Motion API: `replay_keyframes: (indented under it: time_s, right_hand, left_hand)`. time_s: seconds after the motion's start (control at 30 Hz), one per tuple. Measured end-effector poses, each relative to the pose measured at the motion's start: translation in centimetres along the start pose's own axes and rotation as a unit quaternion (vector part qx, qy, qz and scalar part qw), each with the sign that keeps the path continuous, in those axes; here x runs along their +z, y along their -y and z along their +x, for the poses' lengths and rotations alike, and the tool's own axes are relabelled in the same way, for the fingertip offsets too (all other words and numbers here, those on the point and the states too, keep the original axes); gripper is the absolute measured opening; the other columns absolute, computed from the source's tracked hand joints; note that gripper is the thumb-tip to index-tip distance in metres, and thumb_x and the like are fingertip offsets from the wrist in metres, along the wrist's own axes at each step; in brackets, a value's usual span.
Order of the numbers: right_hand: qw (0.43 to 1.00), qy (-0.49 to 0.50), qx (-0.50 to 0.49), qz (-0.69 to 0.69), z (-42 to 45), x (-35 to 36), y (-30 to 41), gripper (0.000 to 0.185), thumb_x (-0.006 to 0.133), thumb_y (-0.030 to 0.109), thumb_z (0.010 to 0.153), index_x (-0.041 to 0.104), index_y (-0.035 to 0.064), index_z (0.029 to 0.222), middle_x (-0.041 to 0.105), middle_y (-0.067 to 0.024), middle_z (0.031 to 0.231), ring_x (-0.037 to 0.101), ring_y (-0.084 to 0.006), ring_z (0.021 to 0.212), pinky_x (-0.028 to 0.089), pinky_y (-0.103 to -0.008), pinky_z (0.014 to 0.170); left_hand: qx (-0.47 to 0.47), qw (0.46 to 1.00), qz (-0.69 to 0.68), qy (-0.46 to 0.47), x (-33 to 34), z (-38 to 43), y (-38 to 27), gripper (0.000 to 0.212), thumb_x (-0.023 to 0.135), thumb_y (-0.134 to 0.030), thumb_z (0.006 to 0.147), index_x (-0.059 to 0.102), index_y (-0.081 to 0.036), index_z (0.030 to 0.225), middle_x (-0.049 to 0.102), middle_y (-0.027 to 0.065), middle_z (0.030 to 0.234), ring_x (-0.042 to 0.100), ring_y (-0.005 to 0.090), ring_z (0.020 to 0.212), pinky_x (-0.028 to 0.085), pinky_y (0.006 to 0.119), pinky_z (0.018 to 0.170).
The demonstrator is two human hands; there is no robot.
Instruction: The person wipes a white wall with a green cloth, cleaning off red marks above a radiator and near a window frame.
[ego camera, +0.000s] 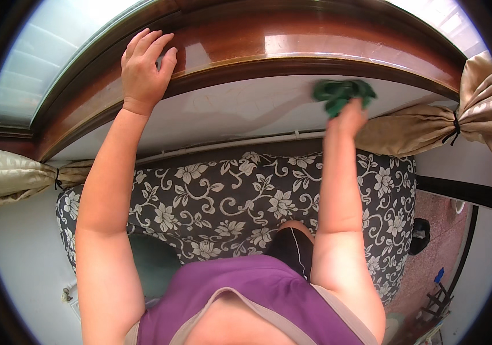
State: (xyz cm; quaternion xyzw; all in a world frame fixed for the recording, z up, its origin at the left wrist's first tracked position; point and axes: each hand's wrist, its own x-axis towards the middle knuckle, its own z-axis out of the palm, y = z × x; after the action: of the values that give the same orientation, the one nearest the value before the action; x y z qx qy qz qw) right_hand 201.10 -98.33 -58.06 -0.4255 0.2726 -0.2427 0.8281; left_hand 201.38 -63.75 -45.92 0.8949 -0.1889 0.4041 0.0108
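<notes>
My right hand (349, 117) grips a crumpled green cloth (341, 92) against the white wall (237, 105), just under the wooden window sill. Both hand and cloth look blurred. My left hand (146, 64) rests on the glossy reddish-brown window sill (237, 39), fingers spread and nothing in its grasp. Faint reddish marks show on the wall between my two hands.
Tied beige curtains hang at the right (414, 129) and left (17, 174). A white pipe (237, 143) runs along the wall above a sofa with a dark floral cover (237, 189). A black bag (420, 236) lies on the reddish floor (437, 224).
</notes>
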Motion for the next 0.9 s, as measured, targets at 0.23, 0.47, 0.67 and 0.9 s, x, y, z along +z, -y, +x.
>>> replay_keyframes:
  time_s: [0.23, 0.47, 0.67, 0.9]
  right_hand:
    - [0.997, -0.047, 0.059, -0.021, -10.0, 4.7, -10.9, 0.043, 0.046, 0.016, 0.096, 0.030, -0.0053, 0.130, 0.048, -0.0224, 0.121, 0.053, -0.0297, 0.105, 0.043, -0.0385, 0.091]
    - [0.956, 0.036, 0.290, -0.029, -18.3, 7.5, -19.0, 0.028, 0.048, 0.013, 0.090, 0.045, 0.0028, 0.117, 0.054, -0.0119, 0.110, 0.054, -0.0240, 0.097, 0.044, -0.0354, 0.086]
    - [0.985, -0.105, 0.125, 0.063, 3.3, -4.0, -10.8, 0.024, 0.050, 0.022, 0.090, 0.056, 0.0032, 0.104, 0.060, -0.0065, 0.095, 0.060, -0.0192, 0.079, 0.051, -0.0366, 0.064]
    - [0.968, -0.208, 0.135, -0.043, -1.8, -2.2, -21.1, 0.036, 0.046, 0.021, 0.092, 0.041, -0.0063, 0.116, 0.054, -0.0220, 0.112, 0.055, -0.0282, 0.091, 0.048, -0.0399, 0.082]
  left_hand:
    - [-0.010, 1.000, 0.013, 0.001, -0.2, -0.3, -0.2, 0.024, 0.060, -0.024, 0.082, 0.068, -0.012, 0.102, 0.063, 0.0049, 0.108, 0.052, 0.0246, 0.114, 0.040, 0.038, 0.095]
    - [0.010, 1.000, -0.014, -0.006, 0.0, 0.2, 0.0, 0.021, 0.061, -0.019, 0.081, 0.068, -0.010, 0.099, 0.065, 0.0058, 0.105, 0.054, 0.0261, 0.110, 0.042, 0.037, 0.093]
    - [0.019, 1.000, -0.017, -0.017, -0.2, 0.7, -0.5, 0.021, 0.061, -0.020, 0.082, 0.068, -0.009, 0.099, 0.065, 0.0057, 0.104, 0.055, 0.0246, 0.109, 0.042, 0.036, 0.093]
    - [0.015, 1.000, -0.010, -0.014, -0.3, 0.2, -0.4, 0.020, 0.061, -0.018, 0.082, 0.069, -0.008, 0.098, 0.065, 0.0067, 0.103, 0.056, 0.0252, 0.107, 0.043, 0.036, 0.093]
